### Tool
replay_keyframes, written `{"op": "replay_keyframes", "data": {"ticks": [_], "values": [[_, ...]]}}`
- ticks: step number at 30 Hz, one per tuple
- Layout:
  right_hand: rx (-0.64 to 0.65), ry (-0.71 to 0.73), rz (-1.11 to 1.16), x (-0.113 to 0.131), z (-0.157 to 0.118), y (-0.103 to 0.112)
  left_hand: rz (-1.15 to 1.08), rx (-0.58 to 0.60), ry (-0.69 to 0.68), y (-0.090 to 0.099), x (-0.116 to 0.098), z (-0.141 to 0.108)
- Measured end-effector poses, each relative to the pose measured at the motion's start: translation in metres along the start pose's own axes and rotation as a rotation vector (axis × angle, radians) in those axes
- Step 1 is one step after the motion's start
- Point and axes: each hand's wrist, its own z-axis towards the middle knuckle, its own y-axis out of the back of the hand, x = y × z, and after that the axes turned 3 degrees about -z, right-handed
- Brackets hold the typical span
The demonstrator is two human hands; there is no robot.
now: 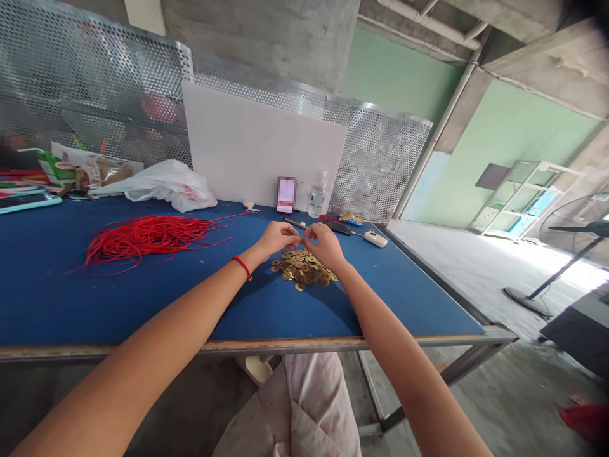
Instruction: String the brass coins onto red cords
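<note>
Above a pile of brass coins with holes in them, my two hands meet fingertip to fingertip. My left hand, with a red cord bracelet at the wrist, pinches a small gold-coloured coin between thumb and fingers. From the other side, my right hand is closed with its thumb and fingertips at the same coin. Whether a thread passes through it is too small to tell. To the left lies a loose bundle of red cords on the blue tabletop.
Behind my hands stand a phone and a clear plastic bottle, against a white board. A white oval device and a yellow-blue packet lie at right. A white plastic bag sits at back left.
</note>
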Motion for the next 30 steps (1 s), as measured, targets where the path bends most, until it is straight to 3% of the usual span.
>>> {"op": "replay_keyframes", "data": {"ticks": [12, 23, 30], "values": [[0.115, 0.034, -0.128, 0.0089, -0.0007, 0.0041, 0.046, 0.018, -0.018, -0.0001, 0.0036, 0.0008], [0.052, -0.014, -0.113, 0.0023, 0.0012, 0.0021, 0.018, -0.005, -0.004, -0.0002, 0.0026, 0.0005], [0.098, 0.027, -0.166, 0.0068, -0.0007, 0.0015, 0.027, 0.011, -0.003, 0.0002, 0.0047, 0.0012]]}}
